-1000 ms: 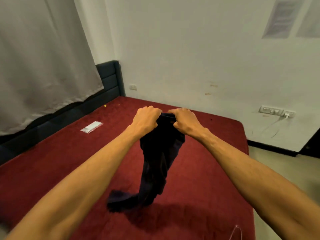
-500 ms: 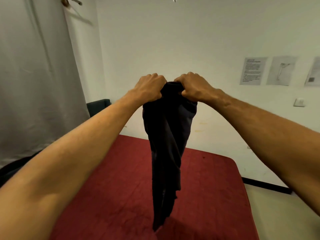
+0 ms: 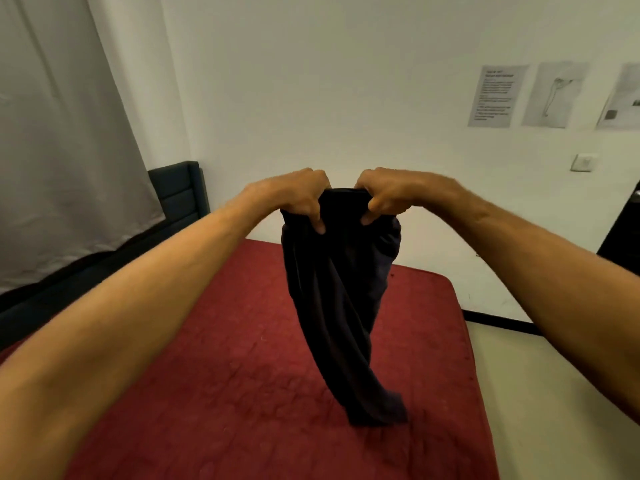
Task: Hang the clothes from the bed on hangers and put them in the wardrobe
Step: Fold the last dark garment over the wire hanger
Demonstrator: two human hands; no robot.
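Observation:
A dark navy garment [image 3: 341, 299] hangs in the air over the red bed [image 3: 214, 375]. My left hand [image 3: 294, 195] grips its top edge on the left, and my right hand [image 3: 391, 195] grips the same edge on the right, a short gap between them. The cloth falls in long folds, and its lower end swings out to the right, just above the mattress. No hanger and no wardrobe are in view.
A dark headboard [image 3: 180, 195] and a grey curtain [image 3: 62, 133] stand at the left. The white wall behind carries three paper sheets [image 3: 498, 95] and a switch [image 3: 584, 162]. Pale floor [image 3: 540, 393] lies right of the bed, with a dark door edge [image 3: 623, 230].
Both hands lifted the garment off the bed, then came down a little. Its lower end now swings to the right. My view rose from the mattress toward the wall.

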